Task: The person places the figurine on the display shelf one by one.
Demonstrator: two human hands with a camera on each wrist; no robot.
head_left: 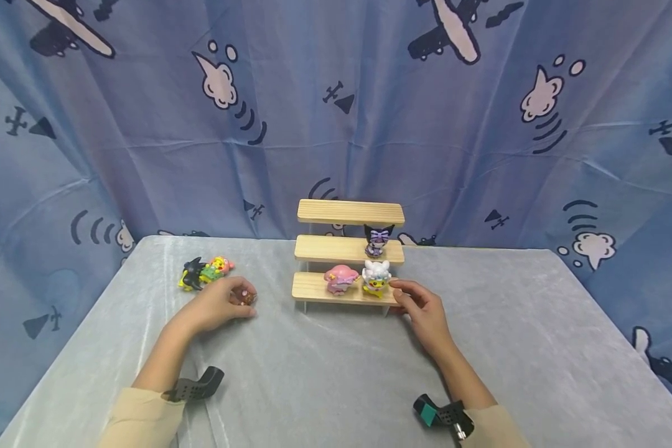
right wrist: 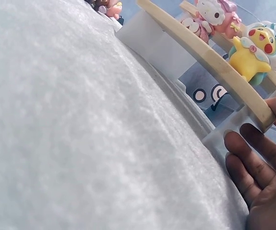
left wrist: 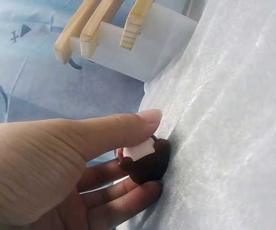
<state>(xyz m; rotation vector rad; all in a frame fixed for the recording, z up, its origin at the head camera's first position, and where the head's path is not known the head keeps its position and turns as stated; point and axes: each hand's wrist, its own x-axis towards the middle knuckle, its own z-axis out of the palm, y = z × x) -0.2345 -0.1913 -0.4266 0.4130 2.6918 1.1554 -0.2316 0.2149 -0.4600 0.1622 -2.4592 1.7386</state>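
My left hand pinches a small dark brown figurine with a pale patch between thumb and fingers, at the grey cloth's surface. My right hand holds the right end of the lowest tier of a three-tier wooden display stand; in the right wrist view some fingers reach below the board beside its clear support. On that tier sit a pink figurine and, nearest my right hand, a yellow figurine with a white hood. A black-and-purple figurine sits on the middle tier's right side.
Left of the stand, just beyond my left hand, a black-and-yellow figurine and a colourful green, yellow and pink figurine lie close together on the grey cloth. A blue patterned curtain hangs behind the table.
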